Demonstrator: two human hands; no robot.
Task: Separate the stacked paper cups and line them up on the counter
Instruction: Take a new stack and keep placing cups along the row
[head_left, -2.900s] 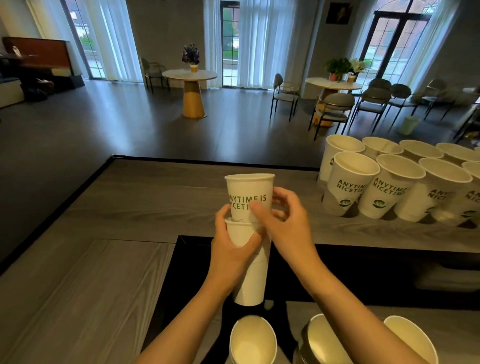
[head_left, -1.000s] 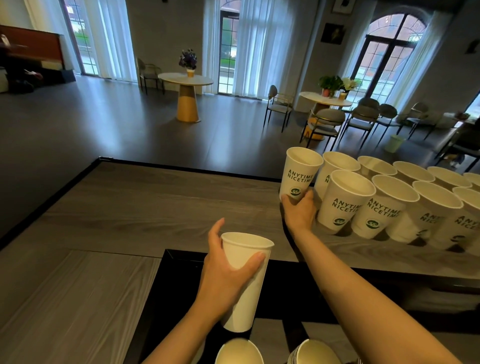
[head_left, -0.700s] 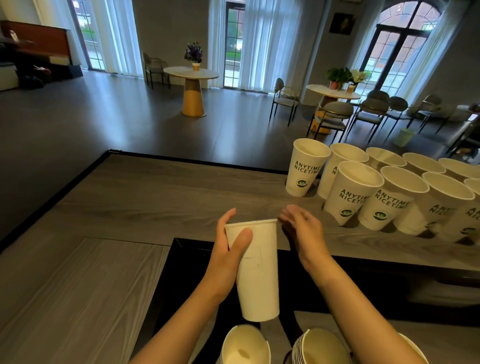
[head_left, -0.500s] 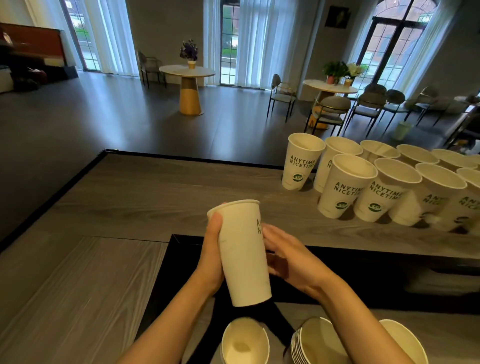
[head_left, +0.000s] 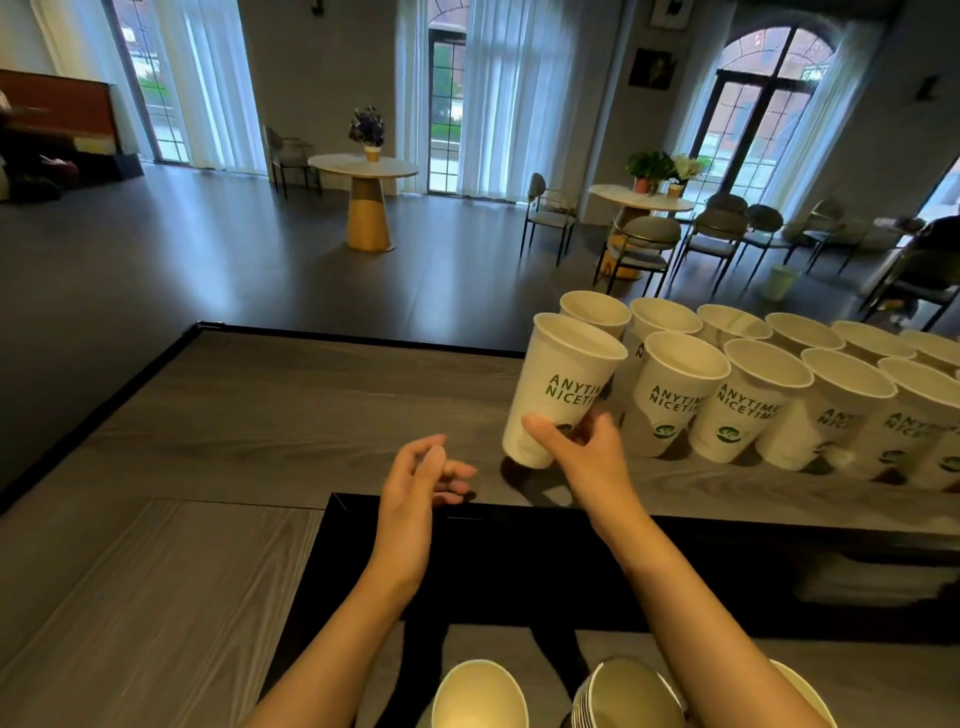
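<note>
My right hand (head_left: 582, 447) grips a white paper cup (head_left: 558, 387) with green lettering near its base, tilted, at the left end of the front row of cups. Two rows of matching cups (head_left: 753, 395) stand on the grey wooden counter (head_left: 291, 410), running off to the right. My left hand (head_left: 421, 478) hovers over the counter's near edge with fingers loosely curled, holding nothing. Stacks of nested cups (head_left: 623, 696) and a single cup (head_left: 480, 693) sit at the bottom of the view.
A black-walled recess (head_left: 519, 561) drops behind the counter's near edge. The counter's far edge has a black trim (head_left: 363, 338). Bare counter stretches to the left of the cup rows. Tables and chairs stand in the room beyond.
My right hand took the cup from my left hand and carried it right to the end of the front row. My left hand let go and now holds nothing.
</note>
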